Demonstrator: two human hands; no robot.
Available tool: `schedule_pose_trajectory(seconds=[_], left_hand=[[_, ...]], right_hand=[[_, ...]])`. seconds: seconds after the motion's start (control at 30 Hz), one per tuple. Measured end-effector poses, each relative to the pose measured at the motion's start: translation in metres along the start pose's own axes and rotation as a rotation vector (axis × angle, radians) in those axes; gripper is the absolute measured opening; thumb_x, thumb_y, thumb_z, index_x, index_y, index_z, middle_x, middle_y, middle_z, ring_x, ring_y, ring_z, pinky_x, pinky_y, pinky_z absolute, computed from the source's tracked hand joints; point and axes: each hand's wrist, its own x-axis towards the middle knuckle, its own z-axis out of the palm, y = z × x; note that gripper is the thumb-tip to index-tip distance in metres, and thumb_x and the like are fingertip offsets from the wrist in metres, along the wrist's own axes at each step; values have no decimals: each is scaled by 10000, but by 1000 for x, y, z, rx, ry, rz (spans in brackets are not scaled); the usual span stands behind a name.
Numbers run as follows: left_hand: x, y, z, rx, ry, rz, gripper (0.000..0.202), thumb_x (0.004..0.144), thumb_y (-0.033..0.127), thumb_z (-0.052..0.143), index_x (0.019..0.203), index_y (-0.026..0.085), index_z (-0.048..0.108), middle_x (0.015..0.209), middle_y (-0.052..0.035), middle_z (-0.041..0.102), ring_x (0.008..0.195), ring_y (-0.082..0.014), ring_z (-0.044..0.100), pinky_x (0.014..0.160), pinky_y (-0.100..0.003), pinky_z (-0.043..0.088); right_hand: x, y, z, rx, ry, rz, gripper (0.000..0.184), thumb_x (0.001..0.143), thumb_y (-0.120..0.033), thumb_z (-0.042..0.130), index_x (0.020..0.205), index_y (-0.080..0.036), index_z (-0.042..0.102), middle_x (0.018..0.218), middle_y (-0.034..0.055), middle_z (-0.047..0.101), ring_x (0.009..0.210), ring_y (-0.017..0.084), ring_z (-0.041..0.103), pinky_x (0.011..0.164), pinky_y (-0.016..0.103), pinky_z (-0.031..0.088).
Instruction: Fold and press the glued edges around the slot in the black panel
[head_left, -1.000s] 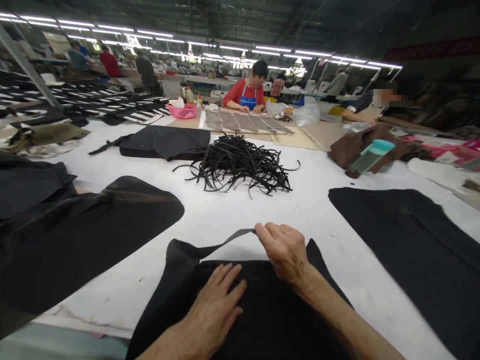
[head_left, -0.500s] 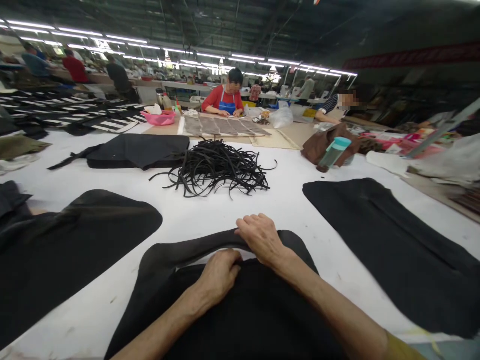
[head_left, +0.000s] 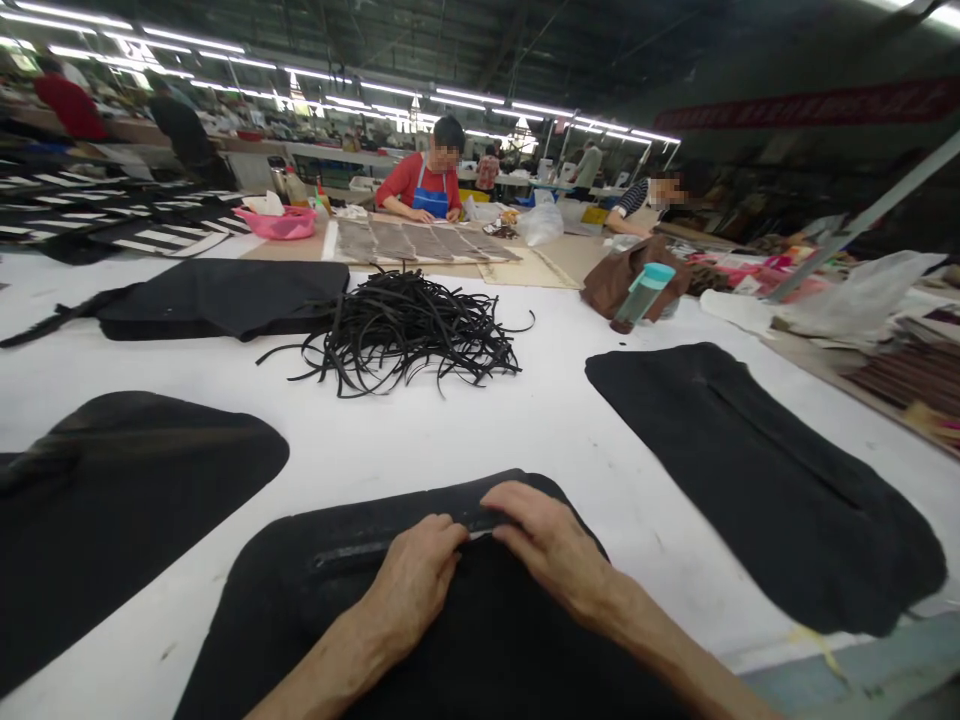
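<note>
A black panel (head_left: 255, 590) of fabric or leather with rounded corners lies before me on the white tabletop. A long slit (head_left: 345, 557) runs near its far edge, with a sliver of white showing between my hands. My left hand (head_left: 412, 575) has its fingers closed at the slit's near edge, fingertips partly hidden. Just to the right, my right hand (head_left: 555, 550) pinches the strip beyond the slit between thumb and fingers. The two hands are close together but apart.
A heap of black strips (head_left: 412, 330) lies ahead, beside stacked black pieces (head_left: 225, 295). More black panels lie left (head_left: 135, 500) and right (head_left: 750, 470). A teal-lidded bottle (head_left: 643, 298) leans by a brown cloth. A co-worker (head_left: 431, 180) in red works across the table.
The slit, which gaped wide, has narrowed. My right hand has come down from the far edge to the slit; my left hand stays beside it. The view has shifted to the right.
</note>
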Motion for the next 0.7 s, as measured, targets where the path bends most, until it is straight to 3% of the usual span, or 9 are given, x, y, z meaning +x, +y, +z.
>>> schedule_pose_trajectory(seconds=[0.1,0.23,0.37,0.47,0.7], left_hand=[[-6,-2,-9,131,-32,-2,241,835,63,370,898,199,559,871,-26,569,827,-186,511,739,-304,419],[-35,-20,-33,270,-22,-84,234,839,70,367,867,202,559,860,-28,569,815,-202,488,749,-342,406],[-69,-43,-52,214,75,-237,247,796,35,419,907,204,562,881,-17,568,856,-194,472,765,-327,393],[-78,-50,-51,125,121,-285,248,778,30,449,908,204,568,880,-5,570,870,-182,471,767,-306,394],[-76,-46,-39,90,195,-251,252,856,78,365,880,202,582,842,-13,553,834,-173,471,750,-300,407]], right_hand=[[-3,-8,19,-200,-158,-64,299,802,-39,495,1012,-239,568,926,2,606,852,178,535,779,318,416],[-3,-5,30,-324,-192,-15,193,827,-51,473,842,-211,579,835,17,565,769,191,505,700,334,394],[0,-2,34,-340,-203,-11,185,824,-50,465,782,-203,561,838,28,543,740,193,494,667,335,380],[5,-13,42,-326,-208,-17,212,813,-29,456,819,-211,565,851,27,547,770,200,502,688,342,380],[21,-42,69,-228,-239,-52,171,837,-71,494,877,-220,569,870,20,553,836,197,507,747,322,391]])
